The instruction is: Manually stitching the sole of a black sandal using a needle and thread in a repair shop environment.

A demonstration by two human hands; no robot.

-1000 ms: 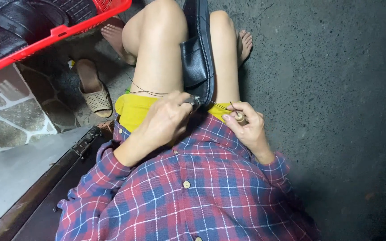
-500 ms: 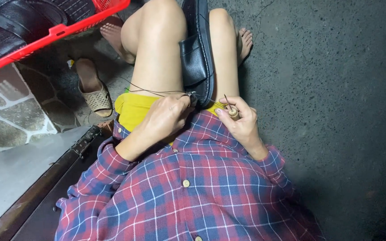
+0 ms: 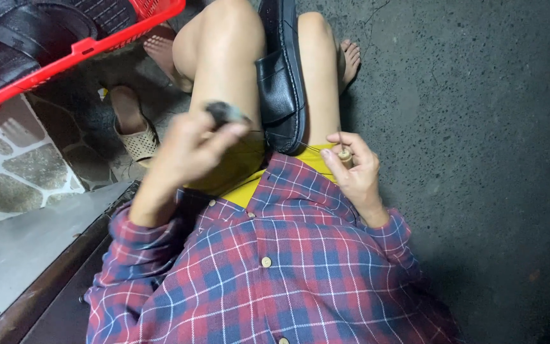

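Observation:
A black slip-on shoe (image 3: 281,76) lies wedged between my bare knees, sole edge up. My left hand (image 3: 195,143) is raised and blurred over my left thigh, fingers pinched on a small dark object (image 3: 224,113), with a thin thread (image 3: 268,137) running from it towards the shoe. My right hand (image 3: 351,169) rests by my right thigh above the yellow shorts (image 3: 249,191), closed around a small wooden tool handle (image 3: 345,155). My plaid shirt fills the lower frame.
A red plastic basket (image 3: 84,48) holding black sandals stands at upper left. A tan sandal (image 3: 136,137) lies on stone tiles below it. A grey metal step (image 3: 27,255) runs along the left. Rough concrete floor (image 3: 479,127) spreads to the right.
My left hand has lifted off the shoe and swung up and left, drawing the thread out. My right hand stayed by the thigh with the tool.

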